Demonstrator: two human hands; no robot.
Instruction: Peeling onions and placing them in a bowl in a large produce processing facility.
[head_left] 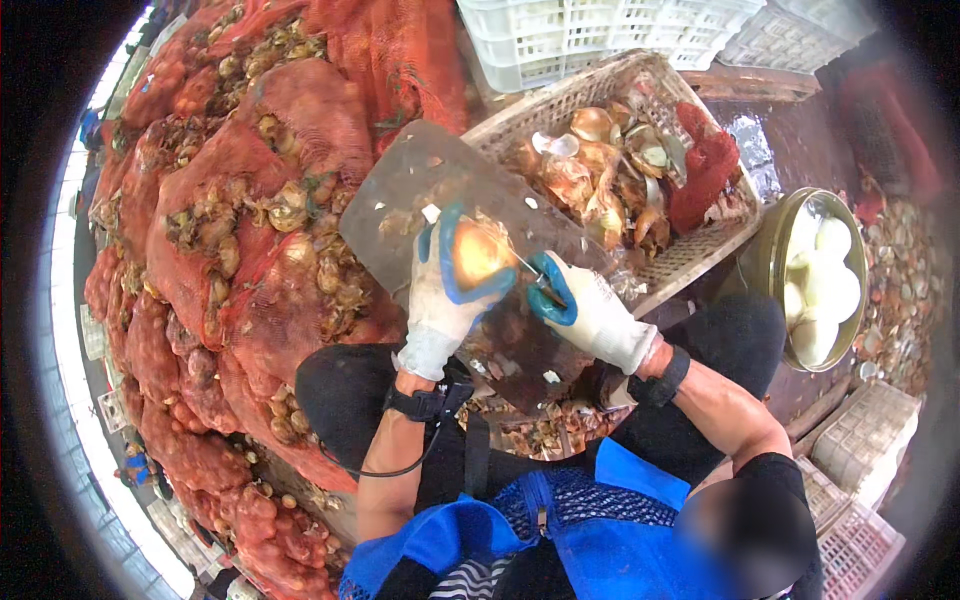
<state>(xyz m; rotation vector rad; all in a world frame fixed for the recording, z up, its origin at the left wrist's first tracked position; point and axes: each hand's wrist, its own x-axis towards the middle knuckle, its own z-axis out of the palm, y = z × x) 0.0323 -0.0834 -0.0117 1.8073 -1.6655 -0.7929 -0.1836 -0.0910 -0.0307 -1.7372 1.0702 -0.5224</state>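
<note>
My left hand (pixel 448 275), in a white glove with blue-coated fingers, is wrapped round a brown-skinned onion (pixel 481 252). In my right hand (pixel 585 305), gloved the same way, is a small knife (pixel 527 265), its thin blade pointing at the onion's right side. Whether the blade touches the onion I cannot tell. Beneath both hands lies a dark, worn board (pixel 400 185), dotted with small white onion scraps. Just beyond it stands a crate (pixel 500 125) holding onion skins (pixel 600 185) and a piece of red netting (pixel 706 165).
Red mesh sacks of onions (pixel 290 120) are heaped along the left. A round bucket (pixel 852 330) with several peeled white onions (pixel 833 290) stands at the right. White plastic crates (pixel 610 35) are stacked at the back, and more crates (pixel 865 440) sit lower right. Scraps litter the floor.
</note>
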